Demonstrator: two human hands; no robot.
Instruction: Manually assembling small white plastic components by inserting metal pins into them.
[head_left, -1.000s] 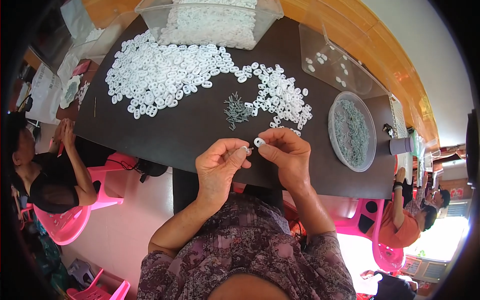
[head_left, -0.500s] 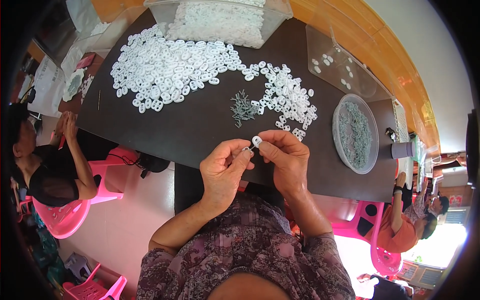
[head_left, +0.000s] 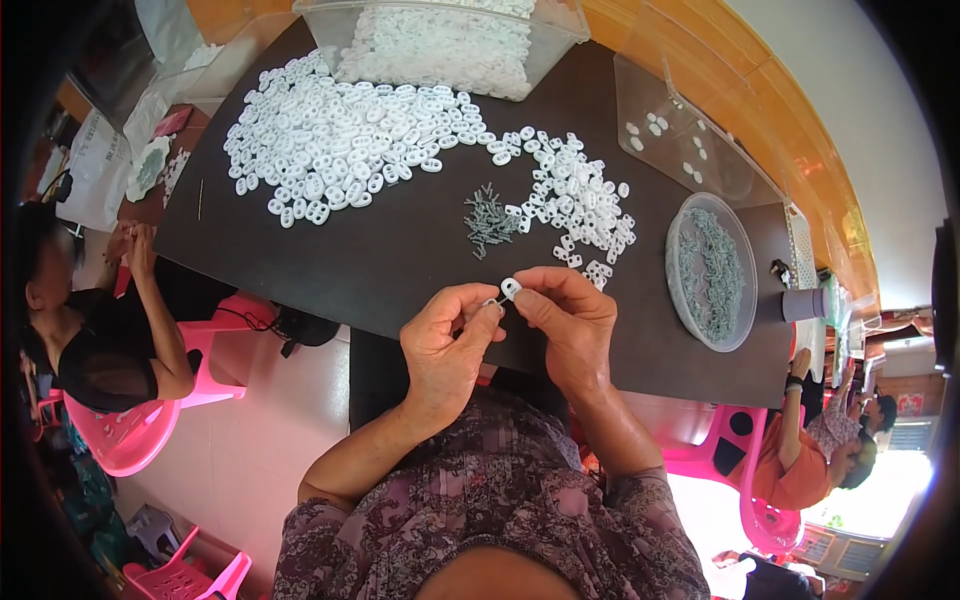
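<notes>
Close to the table's near edge, my two hands meet fingertip to fingertip. My right hand (head_left: 572,325) pinches a small white oval plastic piece (head_left: 511,288) with a hole in it between thumb and forefinger. In my left hand (head_left: 442,345) thumb and forefinger close on another small white piece, mostly covered by the fingers. A thin dark bit shows between the two pieces; I cannot make out what it is. Just beyond lie a little heap of grey-green screw-like pins (head_left: 490,220) and a loose pile of white two-holed pieces (head_left: 585,200).
A larger pile of white oval pieces (head_left: 330,140) covers the far left of the dark table (head_left: 350,255). Behind it stands a clear bin (head_left: 560,30) of white parts. At right are a round tub (head_left: 672,270) of grey-green pins and a grey cup (head_left: 803,303). Other people sit left and right.
The white piece in my right hand has turned slightly and come a little nearer my left fingertips. Both grips stay the same. The view has shifted slightly.
</notes>
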